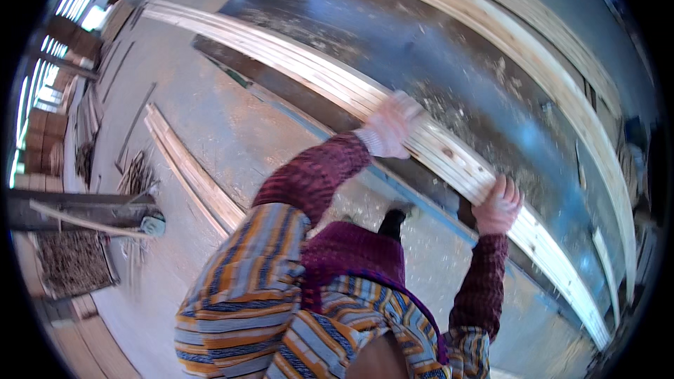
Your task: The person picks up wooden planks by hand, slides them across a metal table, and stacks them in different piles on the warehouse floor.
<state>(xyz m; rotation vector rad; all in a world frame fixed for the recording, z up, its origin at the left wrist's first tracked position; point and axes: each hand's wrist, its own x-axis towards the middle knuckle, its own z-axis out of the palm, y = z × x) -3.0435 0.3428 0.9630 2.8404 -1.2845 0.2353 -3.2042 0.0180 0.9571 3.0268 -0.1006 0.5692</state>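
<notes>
A bundle of long pale wooden strips [319, 70] lies side by side along the near edge of a dark metal-topped table [337, 17]. Over the middle of the bundle is my left hand [390, 125], pale-gloved and slightly blurred, its fingers bent across the strips. Farther right, my right hand [500, 206] wraps round the same strips, with its fingertips over their far side. Knots show in the wood between the two hands. The undersides of the strips are hidden.
More long boards [484, 10] run along the table's far side. A short loose strip [605, 267] lies at the right end. Wood shavings [449, 102] litter the tabletop. Other strips [189, 168] rest at my left, near a dark beam [84, 212]. Stacked wood [43, 140] stands at far left.
</notes>
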